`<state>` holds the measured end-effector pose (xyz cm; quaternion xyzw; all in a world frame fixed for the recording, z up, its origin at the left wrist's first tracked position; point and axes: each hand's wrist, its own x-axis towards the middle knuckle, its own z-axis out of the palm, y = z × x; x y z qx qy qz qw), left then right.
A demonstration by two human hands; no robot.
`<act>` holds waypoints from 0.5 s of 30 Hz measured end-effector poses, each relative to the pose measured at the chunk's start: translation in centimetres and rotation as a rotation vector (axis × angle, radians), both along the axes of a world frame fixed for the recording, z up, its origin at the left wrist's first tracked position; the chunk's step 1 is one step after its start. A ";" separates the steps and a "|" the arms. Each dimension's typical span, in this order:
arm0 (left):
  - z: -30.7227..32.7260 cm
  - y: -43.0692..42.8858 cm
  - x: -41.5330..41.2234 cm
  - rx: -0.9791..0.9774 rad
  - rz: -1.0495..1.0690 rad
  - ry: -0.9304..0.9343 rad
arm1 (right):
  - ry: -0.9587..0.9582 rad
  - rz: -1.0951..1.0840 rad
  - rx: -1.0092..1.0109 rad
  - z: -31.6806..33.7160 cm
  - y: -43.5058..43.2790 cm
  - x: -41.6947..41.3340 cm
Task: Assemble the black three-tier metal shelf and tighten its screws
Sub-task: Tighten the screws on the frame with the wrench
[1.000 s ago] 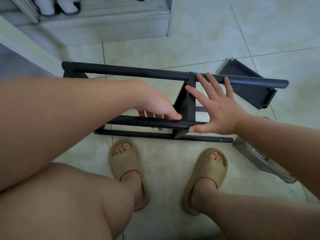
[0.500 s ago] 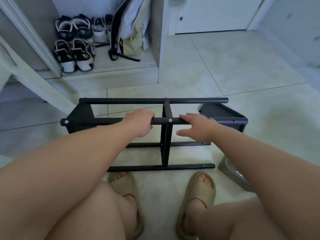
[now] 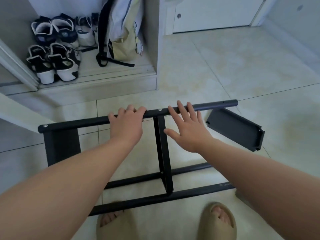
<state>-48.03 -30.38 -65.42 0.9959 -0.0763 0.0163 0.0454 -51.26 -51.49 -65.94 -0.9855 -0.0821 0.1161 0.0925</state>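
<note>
The black metal shelf frame [image 3: 162,153] lies on its side on the tiled floor in front of me. Its long tubes run left to right, and a shelf panel crosses them in the middle. My left hand [image 3: 127,126] grips the upper tube [image 3: 78,122] just left of a silver screw [image 3: 159,110]. Flat and spread, my right hand [image 3: 187,130] rests with its fingertips on the same tube to the right of that screw. A second screw head [image 3: 45,125] shows at the tube's left end. A loose black shelf panel [image 3: 237,128] lies on the floor to the right.
An open closet at the back left holds several shoes [image 3: 52,63] and a hanging bag [image 3: 121,32]. A white door [image 3: 213,13] stands at the back right. My sandalled feet [image 3: 217,220] are at the bottom, just under the frame.
The frame's upper tube has moved away from me and now tilts up to the right. My right hand has opened flat on it. The left hand kept its grip.
</note>
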 end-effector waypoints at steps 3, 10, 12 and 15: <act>-3.1 -0.1 3.7 0.013 0.008 -0.005 | -0.027 0.014 -0.018 -3.2 -0.4 3.7; -9.2 -0.1 9.6 -0.005 0.017 0.067 | 0.016 0.011 0.025 -9.4 -0.5 9.7; -10.2 -0.2 10.3 -0.005 0.019 0.090 | 0.029 0.003 0.028 -10.5 -0.4 10.6; -10.7 -0.3 10.9 -0.006 0.030 0.115 | 0.051 -0.010 0.058 -11.3 -0.4 11.0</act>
